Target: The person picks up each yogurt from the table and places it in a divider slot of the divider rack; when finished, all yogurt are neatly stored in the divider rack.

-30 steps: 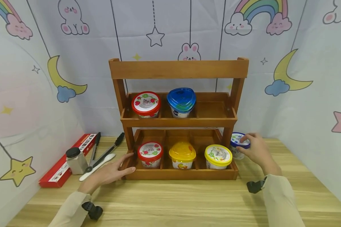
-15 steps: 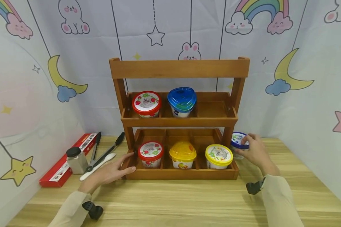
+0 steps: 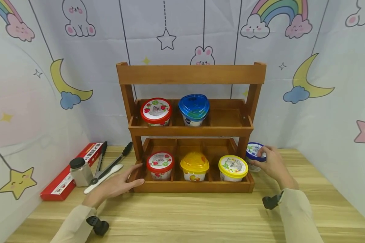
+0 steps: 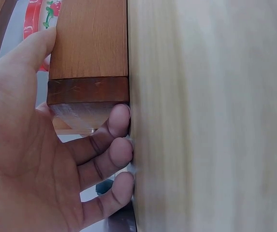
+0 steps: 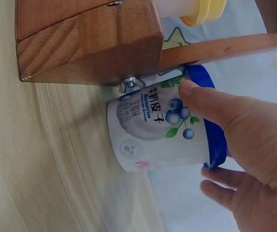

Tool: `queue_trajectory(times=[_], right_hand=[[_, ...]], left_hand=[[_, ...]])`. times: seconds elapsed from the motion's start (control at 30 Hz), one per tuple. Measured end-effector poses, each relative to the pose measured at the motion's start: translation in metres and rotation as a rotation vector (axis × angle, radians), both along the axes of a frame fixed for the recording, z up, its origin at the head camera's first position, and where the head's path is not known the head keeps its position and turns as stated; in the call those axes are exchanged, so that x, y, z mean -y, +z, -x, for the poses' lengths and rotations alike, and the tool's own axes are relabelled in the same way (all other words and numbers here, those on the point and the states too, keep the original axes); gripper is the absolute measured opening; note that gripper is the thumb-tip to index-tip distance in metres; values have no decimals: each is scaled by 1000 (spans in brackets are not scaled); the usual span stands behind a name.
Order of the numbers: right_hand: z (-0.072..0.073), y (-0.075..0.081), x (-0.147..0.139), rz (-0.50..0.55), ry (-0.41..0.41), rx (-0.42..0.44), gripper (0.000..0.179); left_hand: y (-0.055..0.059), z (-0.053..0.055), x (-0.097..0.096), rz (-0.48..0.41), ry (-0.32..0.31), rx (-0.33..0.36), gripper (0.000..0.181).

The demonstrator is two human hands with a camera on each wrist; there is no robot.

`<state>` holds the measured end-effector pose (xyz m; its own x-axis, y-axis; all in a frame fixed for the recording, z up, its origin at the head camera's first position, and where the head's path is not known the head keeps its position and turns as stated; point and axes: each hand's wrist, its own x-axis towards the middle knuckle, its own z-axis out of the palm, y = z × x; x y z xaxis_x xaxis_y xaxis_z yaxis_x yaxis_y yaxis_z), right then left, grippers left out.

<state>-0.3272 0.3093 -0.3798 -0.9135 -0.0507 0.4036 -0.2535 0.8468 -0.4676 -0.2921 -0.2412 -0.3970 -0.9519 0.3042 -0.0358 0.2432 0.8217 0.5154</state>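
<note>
A two-tier wooden rack (image 3: 191,187) stands on the table. My left hand (image 3: 115,186) grips its front left corner, the thumb on the front board and the fingers bent round the end, as the left wrist view shows. At the rack's right side, my right hand (image 3: 275,165) holds a blueberry dessert tub (image 5: 153,125) with a blue lid near its rim. The tub is close to upright; I cannot tell whether its base touches the table. The lower tier bears a red-lidded tub (image 3: 160,162), a yellow domed tub (image 3: 195,163) and a yellow-rimmed tub (image 3: 233,167).
On the upper tier sit another red-lidded tub (image 3: 156,110) and a blue domed tub (image 3: 194,108), left of a vacant compartment (image 3: 226,116). Left of the rack lie tongs (image 3: 112,165), a white spoon (image 3: 104,179), a black-capped jar (image 3: 80,172) and a red box (image 3: 56,189).
My right hand has shifted down very slightly at the blueberry tub, which stays beside the rack. My left hand and the rack look unchanged.
</note>
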Motion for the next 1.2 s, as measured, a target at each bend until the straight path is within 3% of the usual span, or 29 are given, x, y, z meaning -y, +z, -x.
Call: queue_trajectory(times=[0.43, 0.8, 1.2], right_hand=[[-3, 2, -5, -4, 30, -32, 34], [-3, 3, -4, 18, 1, 34, 34], [-4, 13, -6, 35, 3, 34, 34]], left_hand=[[-1, 0, -2, 4, -4, 1, 77], [1, -2, 1, -2, -11, 10, 77], [0, -1, 1, -9, 5, 10, 76]])
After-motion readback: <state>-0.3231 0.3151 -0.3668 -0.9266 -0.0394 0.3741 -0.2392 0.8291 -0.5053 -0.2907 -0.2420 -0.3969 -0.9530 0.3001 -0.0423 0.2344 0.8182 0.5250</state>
